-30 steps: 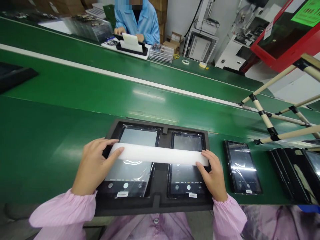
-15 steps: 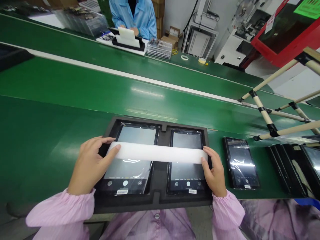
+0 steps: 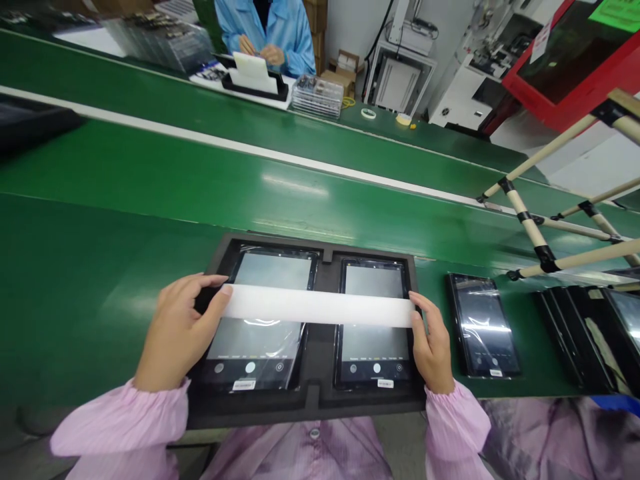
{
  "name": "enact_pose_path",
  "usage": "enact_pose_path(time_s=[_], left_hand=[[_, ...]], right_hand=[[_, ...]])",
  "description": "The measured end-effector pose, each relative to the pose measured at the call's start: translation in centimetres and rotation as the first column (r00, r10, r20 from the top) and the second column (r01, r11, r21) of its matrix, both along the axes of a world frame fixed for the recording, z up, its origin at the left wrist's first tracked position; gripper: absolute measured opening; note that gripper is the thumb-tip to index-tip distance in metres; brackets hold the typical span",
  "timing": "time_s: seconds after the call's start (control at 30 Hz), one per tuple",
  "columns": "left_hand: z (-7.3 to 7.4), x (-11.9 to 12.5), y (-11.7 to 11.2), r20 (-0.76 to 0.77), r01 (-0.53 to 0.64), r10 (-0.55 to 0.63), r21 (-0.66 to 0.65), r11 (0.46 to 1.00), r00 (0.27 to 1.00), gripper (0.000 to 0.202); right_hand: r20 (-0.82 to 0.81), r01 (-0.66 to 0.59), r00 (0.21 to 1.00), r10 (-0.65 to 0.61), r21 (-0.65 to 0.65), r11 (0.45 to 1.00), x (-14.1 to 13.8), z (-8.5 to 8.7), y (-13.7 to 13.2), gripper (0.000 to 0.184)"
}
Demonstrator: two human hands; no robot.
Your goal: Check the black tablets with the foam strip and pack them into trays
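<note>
A white strip [image 3: 320,305], apparently foam, stretches across a black two-compartment tray [image 3: 319,360]. My left hand [image 3: 183,327] is closed on its left end, thumb on top and fingers behind. At the opposite end, the thumb and fingers of my right hand [image 3: 434,343] grip the strip by its edge. Under the strip, a film-covered tablet [image 3: 265,347] lies slightly tilted in the left compartment. A second tablet [image 3: 375,343] lies in the right compartment. Both screens are lit with camera-style buttons, and each carries a small white label near its lower edge.
Another tablet [image 3: 483,327] lies right of the tray, beside a row of black devices [image 3: 575,340]. A beige pipe frame [image 3: 533,230] stands at the right. Across the green bench [image 3: 200,173], a person in blue [image 3: 295,33] works behind a black holder [image 3: 277,87].
My left thumb has slid outward to the strip's left end. My right thumb and fingers have shifted slightly right, toward its other end. The strip and tablets look unmoved.
</note>
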State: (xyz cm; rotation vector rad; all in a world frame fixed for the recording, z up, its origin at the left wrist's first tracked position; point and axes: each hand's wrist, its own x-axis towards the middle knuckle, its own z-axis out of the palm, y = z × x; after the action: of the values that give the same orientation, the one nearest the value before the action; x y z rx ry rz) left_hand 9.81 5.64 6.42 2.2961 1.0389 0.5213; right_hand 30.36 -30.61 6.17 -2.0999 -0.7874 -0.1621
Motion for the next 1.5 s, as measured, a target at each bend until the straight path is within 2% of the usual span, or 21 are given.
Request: enact_pose_path(time_s=[0.23,0.4,0.57,0.73,0.93,1.17,1.33,1.5], left_hand=[[-0.7,0.1,0.5,0.017,-0.050,0.051,-0.030,0.998,0.999,0.049],[-1.0,0.1,0.7,0.025,-0.075,0.076,-0.053,0.996,0.997,0.049],[-0.7,-0.3,0.4,0.049,-0.068,0.069,-0.016,0.998,0.996,0.042],[-1.2,-0.2,0.5,0.081,-0.039,0.037,0.025,0.999,0.996,0.039],[-1.2,-0.1,0.5,0.195,0.013,-0.012,-0.001,1.000,0.981,0.033],[-0.6,0.1,0.2,0.255,-0.014,0.035,-0.083,0.996,0.966,0.027],[-0.2,-0.2,0.1,0.285,-0.014,0.040,-0.094,0.995,0.958,0.025],[-0.6,0.2,0.5,0.307,-0.023,0.058,-0.117,0.993,0.950,0.027]], right_hand=[[-0.021,0.093,0.995,-0.093,0.012,0.996,0.0,-0.7,-0.2,0.032],[-0.027,0.083,0.996,-0.083,0.017,0.996,0.1,-0.8,-0.3,0.031],[0.003,0.073,0.997,-0.073,0.011,0.997,0.1,-0.2,-0.1,0.030],[-0.008,0.072,0.997,-0.072,-0.008,0.997,0.2,0.0,0.3,0.030],[-0.045,0.130,0.990,-0.133,-0.066,0.989,0.2,0.0,0.1,0.039],[-0.134,0.180,0.970,-0.203,-0.165,0.970,0.6,0.2,-0.1,0.050],[-0.063,0.199,0.975,-0.211,-0.154,0.968,0.4,0.9,0.6,0.047],[-0.016,0.182,0.982,-0.186,-0.150,0.972,0.2,1.3,1.2,0.048]])
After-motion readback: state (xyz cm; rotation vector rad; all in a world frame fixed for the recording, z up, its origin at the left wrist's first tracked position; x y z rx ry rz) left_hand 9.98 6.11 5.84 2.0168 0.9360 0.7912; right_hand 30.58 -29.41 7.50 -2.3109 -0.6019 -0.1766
